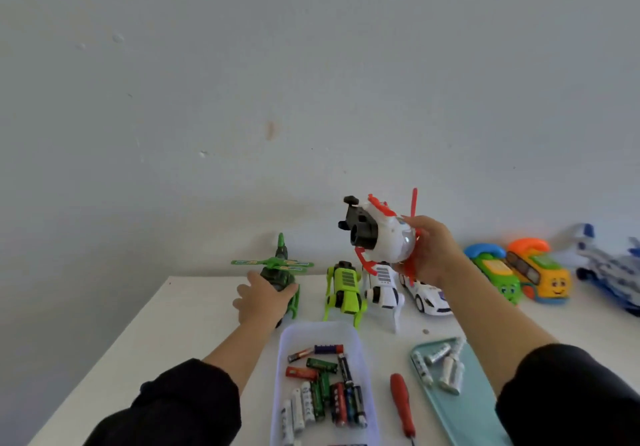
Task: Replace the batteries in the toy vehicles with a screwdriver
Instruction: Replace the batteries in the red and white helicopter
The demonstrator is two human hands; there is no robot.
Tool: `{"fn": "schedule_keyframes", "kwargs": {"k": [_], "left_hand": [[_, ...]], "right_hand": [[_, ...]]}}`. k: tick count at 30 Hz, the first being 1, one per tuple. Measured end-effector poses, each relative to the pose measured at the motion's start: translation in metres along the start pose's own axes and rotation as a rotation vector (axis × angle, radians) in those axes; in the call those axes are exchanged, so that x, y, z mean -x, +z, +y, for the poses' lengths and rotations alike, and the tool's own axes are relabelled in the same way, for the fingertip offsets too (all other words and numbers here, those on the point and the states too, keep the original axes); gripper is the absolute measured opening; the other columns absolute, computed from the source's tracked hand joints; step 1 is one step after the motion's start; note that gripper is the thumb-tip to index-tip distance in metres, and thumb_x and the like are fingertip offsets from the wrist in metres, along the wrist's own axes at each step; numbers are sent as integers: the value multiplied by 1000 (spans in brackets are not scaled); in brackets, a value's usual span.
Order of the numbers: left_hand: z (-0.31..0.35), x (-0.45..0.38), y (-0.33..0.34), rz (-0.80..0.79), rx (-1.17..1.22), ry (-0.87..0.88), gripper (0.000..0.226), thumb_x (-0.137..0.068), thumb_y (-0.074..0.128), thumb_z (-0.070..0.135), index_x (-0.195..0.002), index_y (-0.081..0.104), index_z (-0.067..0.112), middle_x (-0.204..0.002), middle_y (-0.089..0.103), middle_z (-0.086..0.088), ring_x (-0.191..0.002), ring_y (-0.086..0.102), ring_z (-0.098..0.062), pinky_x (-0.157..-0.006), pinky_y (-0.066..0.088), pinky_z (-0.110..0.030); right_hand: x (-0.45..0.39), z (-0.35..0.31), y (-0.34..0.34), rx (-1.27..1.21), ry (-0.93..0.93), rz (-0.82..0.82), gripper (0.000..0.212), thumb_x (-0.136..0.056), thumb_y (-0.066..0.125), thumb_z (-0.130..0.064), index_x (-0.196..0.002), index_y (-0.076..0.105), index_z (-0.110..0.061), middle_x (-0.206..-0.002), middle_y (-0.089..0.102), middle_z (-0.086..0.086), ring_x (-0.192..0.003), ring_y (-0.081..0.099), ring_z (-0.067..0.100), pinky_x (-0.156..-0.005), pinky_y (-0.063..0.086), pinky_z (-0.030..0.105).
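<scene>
Two helicopters in hand: right hand [429, 251] grips the white helicopter [384, 234] aloft, left hand [263, 298] holds the green helicopter [280, 272] on the counter [194, 310]. Screwdriver [402, 406] lies untouched; I judge battery swaps remain.

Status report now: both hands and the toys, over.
Left hand grips green helicopter on table. Right hand holds white helicopter aloft. Screwdriver untouched.

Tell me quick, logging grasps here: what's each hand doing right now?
Left hand: grips the green helicopter on the table.
Right hand: holds the white and red helicopter in the air.
</scene>
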State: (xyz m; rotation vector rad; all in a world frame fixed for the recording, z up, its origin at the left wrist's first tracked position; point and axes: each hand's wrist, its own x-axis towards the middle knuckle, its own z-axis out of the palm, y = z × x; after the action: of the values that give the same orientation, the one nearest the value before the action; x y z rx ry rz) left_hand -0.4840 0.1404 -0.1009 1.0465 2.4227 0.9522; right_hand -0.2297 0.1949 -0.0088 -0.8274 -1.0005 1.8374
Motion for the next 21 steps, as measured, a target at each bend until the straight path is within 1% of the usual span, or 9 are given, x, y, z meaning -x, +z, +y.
{"fn": "schedule_keyframes", "kwargs": {"k": [2,3,6,9,11,13,17,19,21], "left_hand": [[7,-2,-2,-39,-55,-33,91,-74,67,62,-135,25,8,-134,37,-20,-122,38,-38,-97,35,-42],[11,-4,-5,-62,-85,-62,95,-73,67,63,-137,24,7,-136,36,-21,-124,36,-38,-101,32,-41],[21,-4,-11,-98,-64,-209,98,-66,78,51,-138,30,3,-136,37,-21,-124,35,-36,-104,36,-41],[49,25,-12,88,151,-290,85,-76,72,27,-142,24,7,-141,25,-21,-125,29,-36,-104,36,-47],[74,58,-6,237,119,-95,77,-81,66,26,-143,21,14,-145,18,-19,-128,26,-37,-102,35,-52],[100,91,8,299,39,265,82,-81,70,30,-145,21,19,-150,14,-17,-134,21,-38,-103,33,-51],[147,163,57,54,-304,930,111,-73,76,45,-151,-2,28,-158,-8,-11,-145,2,-30,-115,14,-43],[162,199,84,-49,-472,1160,116,-73,75,47,-146,-15,37,-158,-13,-8,-145,-3,-27,-117,11,-44],[173,231,113,-92,-453,1280,110,-73,76,41,-144,-8,47,-156,7,-12,-142,14,-30,-113,21,-49]], "right_hand": [[18,-9,-21,-25,-22,-26,49,-43,71,-30,-87,57,-11,-72,61,7,-60,60,25,-48,48,25],[28,-14,-31,-26,-40,-34,49,-43,72,-31,-86,58,-10,-72,61,8,-59,60,25,-48,48,25],[50,-26,-67,-25,-88,-42,63,-16,83,-30,-75,69,-12,-72,62,9,-61,60,26,-60,44,27],[67,-36,-101,-44,-92,-10,67,-10,80,-29,-75,69,-14,-72,61,7,-60,59,26,-59,42,25],[78,-42,-129,-91,-70,35,83,-11,79,-28,-91,60,-16,-82,57,7,-67,57,28,-59,42,26],[91,-43,-151,-107,-44,51,86,-14,77,-28,-97,58,-16,-89,57,10,-73,56,30,-59,44,29],[121,-38,-192,-59,9,76,93,-28,71,-32,-117,60,-8,-109,56,16,-98,53,36,-75,43,35],[141,-39,-206,-45,51,68,70,-45,62,-33,-108,59,-3,-92,64,18,-80,63,34,-71,49,34],[163,-37,-226,-65,92,45,48,-63,47,-33,-100,55,-4,-75,65,18,-63,63,30,-60,51,30]]}}
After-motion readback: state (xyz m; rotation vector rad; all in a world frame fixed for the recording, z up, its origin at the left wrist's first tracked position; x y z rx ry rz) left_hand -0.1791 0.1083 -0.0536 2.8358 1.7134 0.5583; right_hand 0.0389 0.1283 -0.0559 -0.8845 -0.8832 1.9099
